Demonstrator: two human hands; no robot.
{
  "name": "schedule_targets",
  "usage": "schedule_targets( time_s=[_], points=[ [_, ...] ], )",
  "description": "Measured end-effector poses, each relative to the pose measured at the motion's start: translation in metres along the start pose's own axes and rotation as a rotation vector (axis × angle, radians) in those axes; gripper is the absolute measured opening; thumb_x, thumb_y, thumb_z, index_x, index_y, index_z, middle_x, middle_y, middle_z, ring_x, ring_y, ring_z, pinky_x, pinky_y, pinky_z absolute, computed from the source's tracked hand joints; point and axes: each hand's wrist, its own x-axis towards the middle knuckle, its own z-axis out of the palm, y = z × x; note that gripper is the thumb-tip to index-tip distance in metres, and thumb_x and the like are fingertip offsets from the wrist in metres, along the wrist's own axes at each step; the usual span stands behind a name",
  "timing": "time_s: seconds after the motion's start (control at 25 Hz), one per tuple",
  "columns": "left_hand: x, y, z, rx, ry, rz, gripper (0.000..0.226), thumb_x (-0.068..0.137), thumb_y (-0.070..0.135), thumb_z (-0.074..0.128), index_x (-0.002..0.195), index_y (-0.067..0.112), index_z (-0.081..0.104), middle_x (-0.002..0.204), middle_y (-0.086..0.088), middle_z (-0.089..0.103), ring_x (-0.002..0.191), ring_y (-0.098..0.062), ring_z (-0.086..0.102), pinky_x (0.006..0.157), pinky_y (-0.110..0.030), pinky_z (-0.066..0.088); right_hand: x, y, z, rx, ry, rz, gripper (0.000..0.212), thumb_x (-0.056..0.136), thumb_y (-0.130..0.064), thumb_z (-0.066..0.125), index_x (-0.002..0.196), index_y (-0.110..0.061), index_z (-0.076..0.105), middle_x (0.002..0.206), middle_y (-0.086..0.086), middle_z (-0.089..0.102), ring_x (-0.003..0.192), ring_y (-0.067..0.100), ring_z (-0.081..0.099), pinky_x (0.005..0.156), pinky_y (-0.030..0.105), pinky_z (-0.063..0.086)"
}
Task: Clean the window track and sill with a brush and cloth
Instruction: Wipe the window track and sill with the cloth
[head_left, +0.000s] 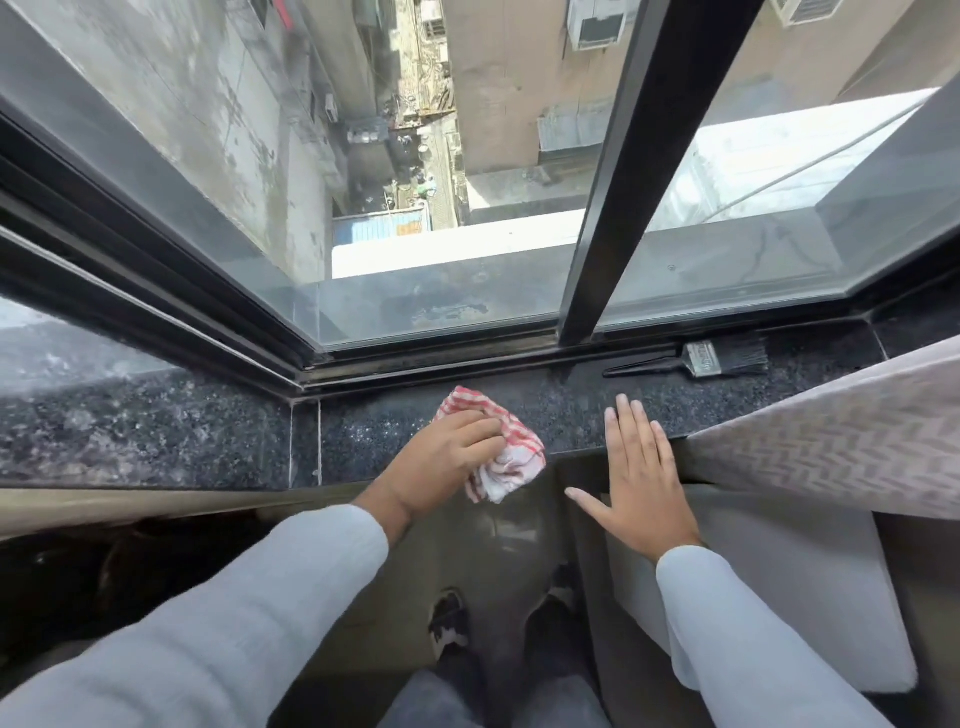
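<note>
My left hand is closed on a red-and-white checked cloth, pressing it onto the dark speckled granite sill near its front edge. My right hand lies flat with fingers spread on the sill's front edge, holding nothing. A black paintbrush with a metal ferrule rests on the sill at the right, beside the window track. The dark metal track runs along the bottom of the glass and shows brownish dirt.
A dark vertical window frame bar rises from the track right of centre. A patterned beige curtain hangs over the sill's right end. The sill continues left, dusty. Below are the floor and my feet.
</note>
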Motion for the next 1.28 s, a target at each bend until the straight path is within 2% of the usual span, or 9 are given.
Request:
schedule_targets(
  time_s=[0.16,0.32,0.48,0.56,0.64,0.68,0.76,0.96,1.28],
  points=[
    [-0.054,0.034,-0.015,-0.054,-0.049,-0.215,0.024,0.093,0.000,0.059,0.108,0.008,0.075,0.115,-0.008,0.073,0.108,-0.026,0.063,0.103,-0.030,0.048,-0.003,-0.001,0.005,0.018,0.020,0.014,0.114,0.091,-0.082,0.037,0.166,-0.003,0.004,0.178,0.015,-0.001,0.165,0.031,0.000,0.131,0.057,0.016],
    [-0.068,0.039,-0.053,-0.142,0.208,-0.838,0.055,0.074,-0.018,0.060,0.120,0.008,0.075,0.124,-0.006,0.072,0.114,-0.022,0.066,0.111,-0.020,0.042,0.000,-0.004,0.006,0.027,0.033,0.016,0.115,0.089,-0.082,0.038,0.166,-0.002,0.007,0.177,0.016,0.001,0.165,0.032,0.001,0.131,0.058,0.016],
    [-0.087,0.019,-0.088,-0.092,0.329,-1.216,0.033,0.080,-0.014,0.061,0.107,0.000,0.074,0.108,-0.012,0.058,0.054,-0.016,0.062,0.071,0.005,0.041,0.001,-0.004,0.008,0.024,0.035,0.025,0.116,0.088,-0.082,0.039,0.165,0.000,0.009,0.177,0.018,0.003,0.164,0.034,0.002,0.131,0.059,0.016],
    [-0.087,0.003,-0.079,-0.039,0.244,-1.341,0.018,0.084,-0.008,0.058,0.097,-0.001,0.068,0.106,-0.013,0.053,0.056,-0.020,0.061,0.072,-0.004,0.047,0.003,-0.004,0.007,0.018,0.033,0.028,0.117,0.088,-0.082,0.039,0.165,-0.001,0.007,0.177,0.018,0.001,0.164,0.034,0.001,0.131,0.059,0.015],
    [-0.081,-0.009,-0.063,0.022,0.150,-1.455,0.019,0.085,0.000,0.059,0.102,-0.001,0.067,0.109,-0.020,0.056,0.080,-0.043,0.064,0.088,-0.041,0.055,0.004,-0.004,0.006,0.017,0.027,0.025,0.118,0.087,-0.082,0.040,0.166,-0.001,0.007,0.177,0.018,0.000,0.165,0.033,0.000,0.131,0.059,0.015],
    [-0.074,-0.013,-0.057,0.031,0.131,-1.500,0.023,0.085,0.002,0.059,0.106,-0.002,0.067,0.111,-0.024,0.057,0.089,-0.048,0.063,0.090,-0.049,0.051,0.005,-0.004,0.006,0.015,0.029,0.026,0.118,0.087,-0.082,0.041,0.165,-0.001,0.007,0.177,0.018,0.000,0.165,0.034,0.000,0.131,0.059,0.014],
    [-0.059,-0.020,-0.048,0.026,0.130,-1.507,0.025,0.087,0.004,0.058,0.109,-0.004,0.067,0.112,-0.027,0.059,0.097,-0.049,0.060,0.091,-0.051,0.049,0.007,-0.002,0.005,-0.005,0.027,0.022,0.119,0.087,-0.083,0.042,0.165,0.000,0.007,0.177,0.019,0.001,0.164,0.034,0.000,0.131,0.058,0.014],
    [-0.005,-0.012,-0.031,-0.085,0.148,-1.300,0.022,0.086,0.005,0.059,0.105,-0.001,0.069,0.106,-0.023,0.065,0.098,-0.042,0.061,0.089,-0.045,0.049,0.014,0.001,0.003,-0.019,0.022,0.005,0.120,0.088,-0.083,0.044,0.165,-0.001,0.005,0.177,0.019,-0.001,0.164,0.034,-0.002,0.131,0.058,0.013],
    [0.024,0.019,0.001,-0.210,-0.114,-0.688,0.049,0.080,-0.008,0.054,0.123,0.009,0.071,0.120,-0.012,0.068,0.104,-0.036,0.060,0.094,-0.045,0.055,0.020,0.002,-0.002,-0.034,0.002,-0.011,0.121,0.087,-0.086,0.038,0.166,-0.001,0.003,0.177,0.018,-0.003,0.164,0.034,-0.002,0.132,0.057,0.013]
  ],
)
